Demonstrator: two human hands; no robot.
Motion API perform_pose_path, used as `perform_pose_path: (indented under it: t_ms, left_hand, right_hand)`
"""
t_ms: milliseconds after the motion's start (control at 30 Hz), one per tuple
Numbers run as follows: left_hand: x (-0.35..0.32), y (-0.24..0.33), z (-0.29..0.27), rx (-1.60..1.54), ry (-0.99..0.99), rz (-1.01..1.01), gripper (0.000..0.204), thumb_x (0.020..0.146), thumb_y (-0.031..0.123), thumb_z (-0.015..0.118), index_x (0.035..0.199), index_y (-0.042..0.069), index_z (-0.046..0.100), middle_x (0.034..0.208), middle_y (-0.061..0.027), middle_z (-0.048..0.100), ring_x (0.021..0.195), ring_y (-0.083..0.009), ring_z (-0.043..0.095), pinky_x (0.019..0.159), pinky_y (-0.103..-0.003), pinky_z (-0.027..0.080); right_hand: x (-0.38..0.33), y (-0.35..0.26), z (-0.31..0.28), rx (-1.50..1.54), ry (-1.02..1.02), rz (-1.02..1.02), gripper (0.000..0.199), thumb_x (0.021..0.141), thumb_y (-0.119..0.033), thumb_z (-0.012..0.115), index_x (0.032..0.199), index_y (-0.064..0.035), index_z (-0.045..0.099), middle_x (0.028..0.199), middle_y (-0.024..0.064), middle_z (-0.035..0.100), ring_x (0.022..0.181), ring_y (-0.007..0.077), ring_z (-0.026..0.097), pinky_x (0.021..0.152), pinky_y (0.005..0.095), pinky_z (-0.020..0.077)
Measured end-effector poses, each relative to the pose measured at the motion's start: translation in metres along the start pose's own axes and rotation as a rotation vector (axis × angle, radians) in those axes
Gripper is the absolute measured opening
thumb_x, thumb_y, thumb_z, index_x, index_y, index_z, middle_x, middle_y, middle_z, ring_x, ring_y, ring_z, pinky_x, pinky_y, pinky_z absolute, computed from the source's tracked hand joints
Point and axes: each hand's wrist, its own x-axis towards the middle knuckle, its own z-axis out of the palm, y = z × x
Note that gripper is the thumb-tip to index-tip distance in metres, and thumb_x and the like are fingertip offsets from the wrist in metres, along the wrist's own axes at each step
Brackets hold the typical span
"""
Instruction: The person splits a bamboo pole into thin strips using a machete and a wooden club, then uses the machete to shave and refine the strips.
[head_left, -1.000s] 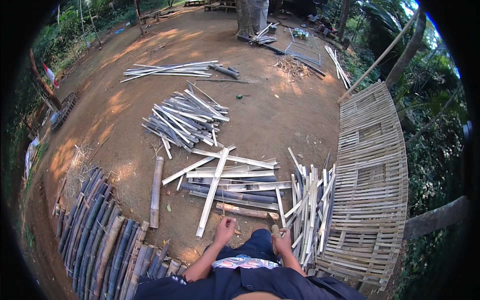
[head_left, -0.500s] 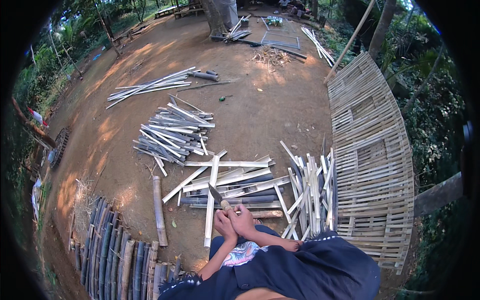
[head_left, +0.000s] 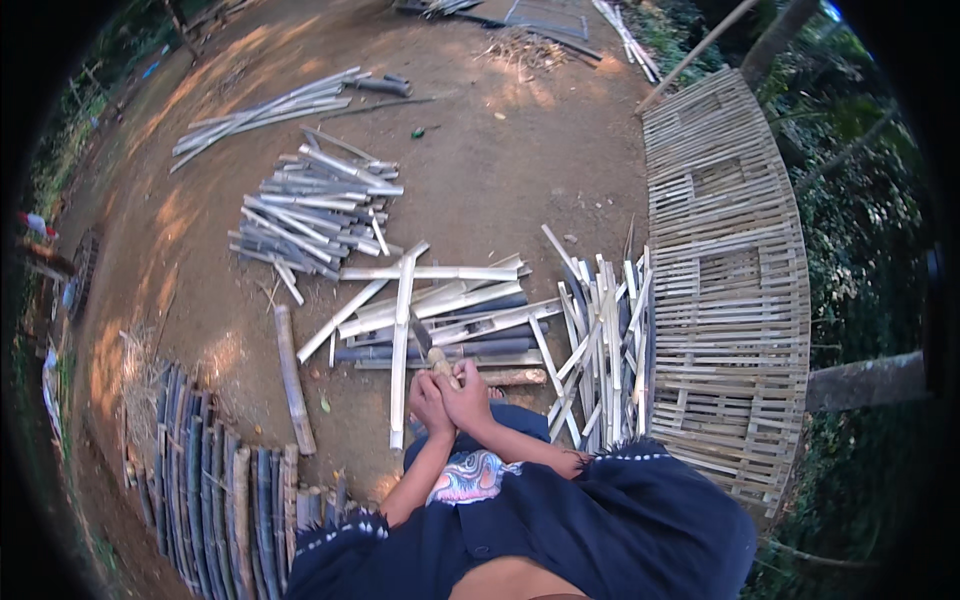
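Note:
In front of my body, both hands are closed together around the wooden handle of a knife (head_left: 437, 357). Its dark blade points forward and slightly left. My left hand (head_left: 430, 404) presses against my right hand (head_left: 467, 398), and the overlapping fingers partly hide the handle. Just left of the blade, a long pale split bamboo strip (head_left: 401, 350) lies lengthwise over a loose heap of split bamboo pieces (head_left: 470, 297). Some of those show pale inner faces, others dark outer skin. Close beyond my right hand is a brown bamboo length (head_left: 517, 377).
A slatted bamboo panel (head_left: 728, 330) stretches along the right. Beside it lies a pile of split strips (head_left: 605, 345). Dark bamboo poles (head_left: 215, 490) are lined up at lower left, near a single bamboo pole (head_left: 293, 380). Farther off are a stack of split pieces (head_left: 320, 210) and long strips (head_left: 265, 112).
The view has tilted downward, so the ground and piles sit higher in the picture. Both hands keep the knife in nearly the same place over the heap.

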Motion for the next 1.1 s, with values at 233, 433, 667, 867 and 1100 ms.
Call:
perform_pose_path:
  t_ms: [233,433,667,867,1100]
  left_hand:
    - [0.016,-0.105,-0.011,0.235,-0.133,-0.501,0.043,0.100,0.038,0.046,0.094,0.000,0.065,0.093,-0.0187,0.067,0.090,-0.0326,0.063,0.083,-0.042,0.047]
    - [0.005,-0.210,-0.011,0.243,-0.103,-0.750,0.044,0.099,0.039,0.047,0.093,0.000,0.067,0.085,-0.0197,0.071,0.083,-0.0366,0.070,0.076,-0.045,0.052]
    - [0.095,-0.381,0.048,0.374,-0.411,-0.517,0.034,0.098,0.030,0.060,0.079,0.002,0.059,0.071,-0.0163,0.061,0.067,-0.0314,0.060,0.063,-0.042,0.046]
    - [0.340,-0.559,0.105,0.656,-0.027,0.174,0.042,0.089,0.033,0.069,0.108,-0.001,0.054,0.113,-0.0216,0.052,0.105,-0.0396,0.053,0.095,-0.047,0.043]
    - [0.524,-0.636,0.150,0.727,-0.505,-0.220,0.069,0.097,0.051,0.061,0.139,-0.003,0.051,0.130,-0.0227,0.062,0.121,-0.0300,0.059,0.102,-0.043,0.047]
  right_hand:
    - [-0.015,0.132,0.072,-0.076,-0.007,0.473,0.053,0.084,-0.034,0.074,0.114,0.0040,0.053,0.105,0.0280,0.064,0.098,0.0371,0.063,0.089,0.0430,0.0489]
    - [-0.025,0.215,0.104,0.034,-0.093,0.736,0.028,0.093,-0.012,0.064,0.112,-0.0050,0.046,0.099,0.0111,0.059,0.090,0.0168,0.060,0.076,0.0294,0.0507]
    - [0.004,0.326,0.104,0.748,0.072,1.100,0.026,0.090,-0.001,0.059,0.110,-0.0063,0.042,0.096,0.0199,0.064,0.084,0.0300,0.068,0.076,0.0388,0.0562]
    - [-0.025,0.403,0.088,0.643,0.190,1.164,0.043,0.086,-0.012,0.064,0.123,-0.0039,0.043,0.100,0.0204,0.058,0.079,0.0320,0.065,0.075,0.0443,0.0564]
    - [-0.032,0.436,0.107,0.603,0.221,1.403,0.032,0.107,-0.032,0.052,0.120,-0.0027,0.053,0.091,0.0107,0.062,0.075,0.0172,0.063,0.064,0.0293,0.0518]
